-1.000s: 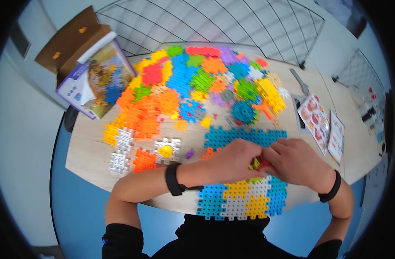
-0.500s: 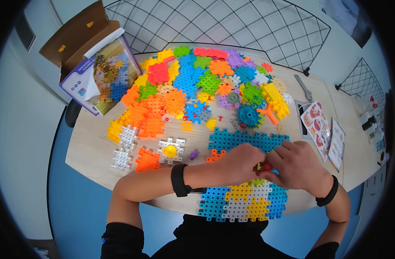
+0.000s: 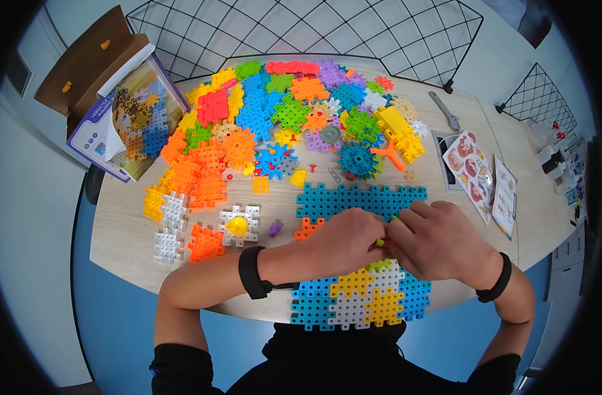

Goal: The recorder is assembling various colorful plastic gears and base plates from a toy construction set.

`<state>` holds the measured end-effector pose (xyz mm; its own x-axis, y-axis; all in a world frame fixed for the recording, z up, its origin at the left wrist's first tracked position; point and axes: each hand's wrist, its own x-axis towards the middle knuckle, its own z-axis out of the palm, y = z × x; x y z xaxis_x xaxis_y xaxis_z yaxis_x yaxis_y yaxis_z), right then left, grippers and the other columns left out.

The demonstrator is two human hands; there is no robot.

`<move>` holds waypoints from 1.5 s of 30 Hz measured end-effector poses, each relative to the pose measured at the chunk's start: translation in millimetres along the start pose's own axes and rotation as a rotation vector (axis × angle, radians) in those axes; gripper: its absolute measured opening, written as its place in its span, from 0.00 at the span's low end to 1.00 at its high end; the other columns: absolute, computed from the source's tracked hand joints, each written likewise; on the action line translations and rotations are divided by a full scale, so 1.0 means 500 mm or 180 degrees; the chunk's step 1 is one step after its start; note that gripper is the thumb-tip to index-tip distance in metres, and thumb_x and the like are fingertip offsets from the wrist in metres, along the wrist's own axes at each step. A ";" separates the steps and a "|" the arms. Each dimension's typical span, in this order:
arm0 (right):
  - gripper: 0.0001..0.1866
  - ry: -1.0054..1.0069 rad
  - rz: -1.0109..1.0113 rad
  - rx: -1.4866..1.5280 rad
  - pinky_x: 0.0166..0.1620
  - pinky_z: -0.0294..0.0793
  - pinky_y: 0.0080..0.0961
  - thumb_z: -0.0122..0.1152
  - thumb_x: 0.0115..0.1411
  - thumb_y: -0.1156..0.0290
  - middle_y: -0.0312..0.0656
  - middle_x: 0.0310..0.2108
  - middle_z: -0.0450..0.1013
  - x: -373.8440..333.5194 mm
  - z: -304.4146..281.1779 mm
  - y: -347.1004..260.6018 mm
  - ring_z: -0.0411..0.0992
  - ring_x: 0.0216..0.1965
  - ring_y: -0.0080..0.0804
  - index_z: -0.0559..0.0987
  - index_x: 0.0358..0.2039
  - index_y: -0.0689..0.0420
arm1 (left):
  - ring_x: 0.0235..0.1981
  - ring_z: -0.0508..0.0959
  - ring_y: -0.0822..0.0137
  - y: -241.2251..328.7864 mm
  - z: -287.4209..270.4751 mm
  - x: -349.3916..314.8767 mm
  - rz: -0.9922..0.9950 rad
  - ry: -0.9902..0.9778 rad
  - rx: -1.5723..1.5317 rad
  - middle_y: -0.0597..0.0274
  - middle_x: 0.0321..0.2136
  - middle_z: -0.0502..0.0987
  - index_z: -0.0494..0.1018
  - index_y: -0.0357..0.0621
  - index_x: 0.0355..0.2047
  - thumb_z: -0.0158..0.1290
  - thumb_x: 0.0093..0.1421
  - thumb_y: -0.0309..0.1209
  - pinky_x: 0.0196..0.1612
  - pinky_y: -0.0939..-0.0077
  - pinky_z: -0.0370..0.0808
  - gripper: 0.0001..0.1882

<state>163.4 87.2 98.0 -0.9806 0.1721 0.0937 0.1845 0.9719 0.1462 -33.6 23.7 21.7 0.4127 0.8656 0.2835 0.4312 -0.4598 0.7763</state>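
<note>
Left hand + right hand together, pinching green piece | piece between them, axis hidden | board nearer body, at table's near edge

On my feed I've got joined peg tiles in front of the gear-block pile, cardboard box left, toy wrench right, wire grid panel behind

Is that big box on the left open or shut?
Open: the box has its brown flap swung back, its yellow tabs showing.
</note>
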 end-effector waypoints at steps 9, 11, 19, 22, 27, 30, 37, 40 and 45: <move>0.15 0.0024 0.0169 -0.0114 0.26 0.66 0.29 0.65 0.60 0.54 0.32 0.21 0.65 -0.007 0.001 -0.013 0.70 0.24 0.30 0.74 0.29 0.51 | 0.29 0.80 0.47 0.004 -0.004 -0.001 0.0085 -0.0094 0.0043 0.52 0.26 0.78 0.77 0.35 0.28 0.65 0.60 0.35 0.33 0.58 0.76 0.14; 0.15 0.0015 0.0145 -0.0108 0.26 0.66 0.29 0.65 0.60 0.54 0.32 0.21 0.65 -0.013 0.010 -0.011 0.70 0.24 0.30 0.74 0.30 0.51 | 0.30 0.80 0.47 0.005 -0.002 0.000 0.0023 -0.0144 0.0133 0.52 0.27 0.78 0.77 0.35 0.28 0.65 0.60 0.35 0.34 0.58 0.76 0.14; 0.13 0.0006 0.0096 -0.0088 0.26 0.66 0.28 0.65 0.61 0.57 0.32 0.22 0.65 -0.003 -0.005 -0.014 0.70 0.27 0.29 0.75 0.31 0.52 | 0.31 0.80 0.47 -0.004 -0.003 -0.002 0.0042 -0.0141 0.0171 0.51 0.27 0.79 0.77 0.35 0.28 0.64 0.59 0.33 0.34 0.57 0.76 0.13; 0.13 0.0004 0.0141 -0.0105 0.26 0.66 0.27 0.65 0.61 0.57 0.32 0.22 0.65 -0.004 0.000 -0.023 0.70 0.27 0.29 0.75 0.31 0.51 | 0.31 0.80 0.47 0.004 -0.005 -0.005 -0.0032 -0.0171 0.0177 0.51 0.27 0.79 0.77 0.34 0.28 0.64 0.60 0.33 0.34 0.56 0.76 0.13; 0.13 -0.0069 0.0148 -0.0076 0.26 0.67 0.27 0.66 0.60 0.57 0.32 0.23 0.65 -0.013 0.007 -0.014 0.70 0.28 0.29 0.76 0.31 0.51 | 0.30 0.80 0.46 0.005 0.002 -0.003 -0.0010 -0.0112 0.0111 0.49 0.27 0.78 0.77 0.35 0.28 0.64 0.60 0.33 0.33 0.55 0.76 0.13; 0.12 -0.0048 0.0104 -0.0060 0.26 0.67 0.27 0.66 0.60 0.58 0.32 0.24 0.66 -0.011 0.002 -0.012 0.70 0.28 0.29 0.76 0.31 0.51 | 0.31 0.80 0.45 0.008 0.000 -0.004 -0.0022 -0.0085 0.0216 0.49 0.27 0.78 0.77 0.35 0.27 0.64 0.60 0.35 0.34 0.56 0.76 0.14; 0.13 -0.0042 0.0098 0.0231 0.29 0.70 0.29 0.68 0.59 0.59 0.34 0.26 0.68 -0.008 -0.012 -0.029 0.72 0.29 0.31 0.76 0.35 0.53 | 0.67 0.62 0.41 0.008 -0.013 -0.027 -0.0015 -0.0528 0.1277 0.46 0.61 0.70 0.76 0.40 0.52 0.70 0.51 0.45 0.55 0.33 0.67 0.32; 0.12 -0.0071 0.0042 0.0833 0.31 0.74 0.31 0.69 0.59 0.63 0.35 0.27 0.70 -0.017 -0.012 -0.019 0.75 0.32 0.34 0.77 0.37 0.54 | 0.74 0.49 0.36 0.034 -0.028 -0.028 -0.0419 -0.0954 0.1649 0.42 0.71 0.57 0.65 0.42 0.67 0.72 0.48 0.50 0.60 0.18 0.58 0.50; 0.10 -0.0244 0.0282 0.1201 0.33 0.76 0.35 0.68 0.60 0.68 0.38 0.28 0.71 -0.025 -0.010 -0.001 0.76 0.32 0.37 0.77 0.38 0.56 | 0.76 0.44 0.35 0.056 -0.042 -0.021 -0.0909 -0.1515 0.1640 0.39 0.74 0.49 0.53 0.39 0.73 0.72 0.47 0.54 0.62 0.11 0.51 0.61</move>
<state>175.8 83.9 101.6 -0.9667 0.2557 0.0137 0.2456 0.9410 -0.2327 -42.7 6.0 52.0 0.4801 0.8398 -0.2535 0.8456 -0.3661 0.3886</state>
